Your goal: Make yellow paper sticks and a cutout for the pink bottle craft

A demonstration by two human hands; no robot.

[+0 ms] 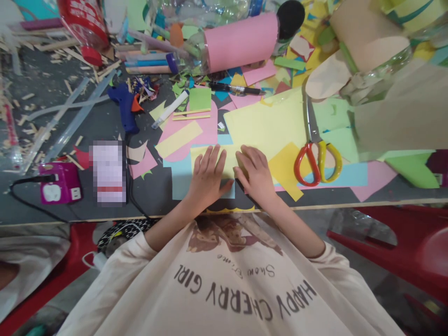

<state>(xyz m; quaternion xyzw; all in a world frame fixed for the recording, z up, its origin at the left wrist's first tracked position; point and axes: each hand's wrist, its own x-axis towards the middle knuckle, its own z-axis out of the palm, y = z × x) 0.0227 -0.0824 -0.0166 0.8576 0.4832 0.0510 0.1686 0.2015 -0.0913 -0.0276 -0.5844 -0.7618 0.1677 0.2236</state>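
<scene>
My left hand (211, 177) lies palm down with its fingers spread on a pale yellow strip of paper (196, 156). Beside it, my right hand (254, 173) presses flat on the same paper, fingers also apart. A light blue sheet (180, 184) lies under the strip and under my left hand. Just beyond my hands is a larger pale yellow sheet (268, 119). To the right of my right hand rest a darker yellow paper piece (287, 170) and scissors (317, 161) with one red and one yellow handle. Parts of the strip are hidden beneath my hands.
A blue glue gun (125, 106), a white marker (170, 109) and a purple power adapter (60, 183) lie to the left. Farther back are a pink-wrapped bottle (241, 42), a black pen (236, 88) and a red-labelled bottle (86, 28). Paper scraps and wood sticks litter the table.
</scene>
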